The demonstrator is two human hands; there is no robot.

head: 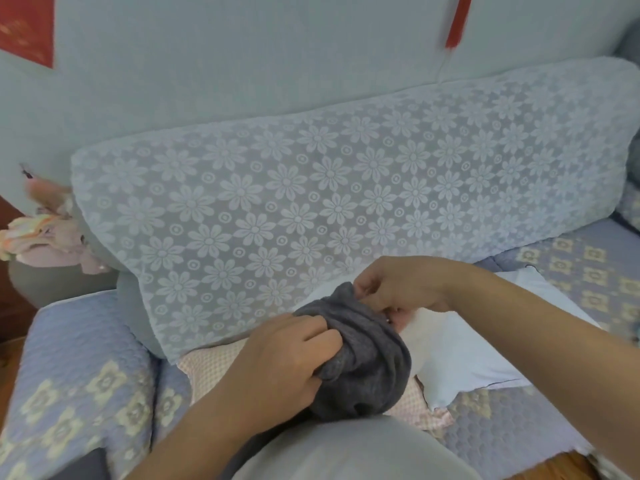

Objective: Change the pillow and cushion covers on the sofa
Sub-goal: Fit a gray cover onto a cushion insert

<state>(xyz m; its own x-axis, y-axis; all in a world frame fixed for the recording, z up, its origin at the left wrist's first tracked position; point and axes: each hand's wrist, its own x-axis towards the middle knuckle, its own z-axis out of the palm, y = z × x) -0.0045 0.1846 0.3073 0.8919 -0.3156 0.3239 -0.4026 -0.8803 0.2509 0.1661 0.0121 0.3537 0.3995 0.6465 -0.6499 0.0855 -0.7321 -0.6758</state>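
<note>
Grey cushion cover (367,362), a soft knit fabric, is bunched into folds at the front edge of the sofa seat (568,271), directly before the person's body. The left hand (277,365) grips the gathered folds with curled fingers. The right hand (394,289) pinches the upper edge of the cover, close to what appears to be its opening. Beneath and to the right lies a white pillow insert (460,358), partly hidden by the cover and the right forearm.

Handling judgement: the cover is light, limp and stretchable; it will sag and collapse unless held at two points. The hem of the opening is the correct place to hold, one hand at each side, so that the mouth can be spread. The insert looks soft and compressible and should yield when a corner is fed in.

Surroundings: a long backrest cushion (346,188) in floral lace stands just behind the hands and limits room rearward. A pink checked cloth (214,362) lies under the work. Folded pastel clothes (45,237) lie at far left, well apart. The quilted armrest (79,368) bounds the left side.
</note>
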